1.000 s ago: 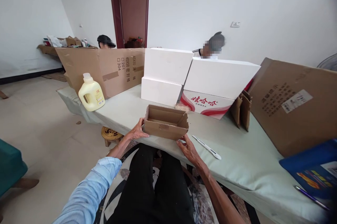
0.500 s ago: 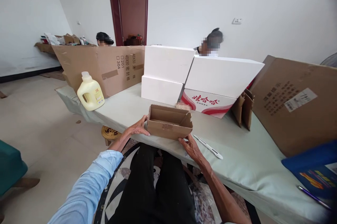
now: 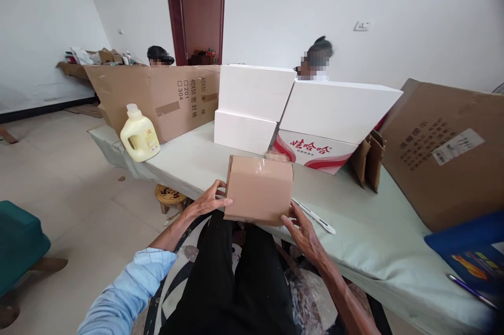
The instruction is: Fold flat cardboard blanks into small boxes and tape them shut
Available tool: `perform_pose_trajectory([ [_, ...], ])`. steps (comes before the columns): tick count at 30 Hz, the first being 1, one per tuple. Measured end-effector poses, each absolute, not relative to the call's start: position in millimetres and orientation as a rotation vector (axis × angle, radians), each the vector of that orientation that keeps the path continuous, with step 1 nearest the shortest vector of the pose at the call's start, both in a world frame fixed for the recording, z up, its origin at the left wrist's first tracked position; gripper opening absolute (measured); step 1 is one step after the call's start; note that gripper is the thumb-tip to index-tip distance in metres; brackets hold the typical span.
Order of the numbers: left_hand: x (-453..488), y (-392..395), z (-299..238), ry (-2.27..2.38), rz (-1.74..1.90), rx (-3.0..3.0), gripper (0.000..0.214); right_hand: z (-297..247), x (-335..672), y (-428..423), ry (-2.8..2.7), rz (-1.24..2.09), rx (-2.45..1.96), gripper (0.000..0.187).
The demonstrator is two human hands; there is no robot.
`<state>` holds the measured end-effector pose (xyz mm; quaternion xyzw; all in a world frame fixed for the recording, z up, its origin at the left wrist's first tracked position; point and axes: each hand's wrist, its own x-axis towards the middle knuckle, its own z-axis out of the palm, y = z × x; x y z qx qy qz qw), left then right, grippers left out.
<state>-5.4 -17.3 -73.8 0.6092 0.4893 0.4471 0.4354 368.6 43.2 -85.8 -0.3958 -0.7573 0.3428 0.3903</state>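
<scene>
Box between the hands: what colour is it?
Light brown; the box shows in the head view.

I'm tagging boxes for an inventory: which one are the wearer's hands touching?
The small brown box, held between the left hand and right hand; the white boxes and large printed cartons stand apart from both hands.
</scene>
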Motion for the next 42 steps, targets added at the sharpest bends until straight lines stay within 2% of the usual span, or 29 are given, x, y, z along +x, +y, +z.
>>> perform_pose_trajectory([
  [3, -4, -32, -58, 1.216, 1.076, 1.482, 0.072, -67, 377, 34, -1.897, 0.836, -1.042, 0.074],
  [6, -2, -41, -40, 1.163, 1.014, 1.523, 0.103, -51, 377, 32, -1.869, 0.814, -1.022, 0.075],
  [8, -1, -46, -30, 1.211, 0.977, 1.598, 0.114, -43, 374, 33, -1.848, 0.787, -1.013, 0.076],
  [14, 5, -55, -9, 1.507, 1.071, 1.795, 0.064, -18, 363, 38, -1.82, 0.797, -1.01, 0.078],
  [20, 10, -48, -3, 1.413, 1.236, 1.86, 0.054, 9, 354, 52, -1.749, 0.983, -1.056, 0.074],
  [25, 19, -42, 0, 1.348, 1.313, 1.821, 0.062, 27, 344, 58, -1.74, 1.015, -1.02, 0.062],
  [35, 32, -41, 10, 1.554, 1.324, 1.759, 0.055, 31, 330, 62, -1.678, 1.136, -1.084, 0.066],
  [37, 28, -38, 6, 1.48, 1.305, 1.786, 0.065, 29, 327, 70, -1.661, 1.116, -1.123, 0.069],
  [42, 13, -36, -4, 1.318, 1.146, 2.079, 0.117, 30, 327, 80, -1.693, 1.085, -1.131, 0.068],
])
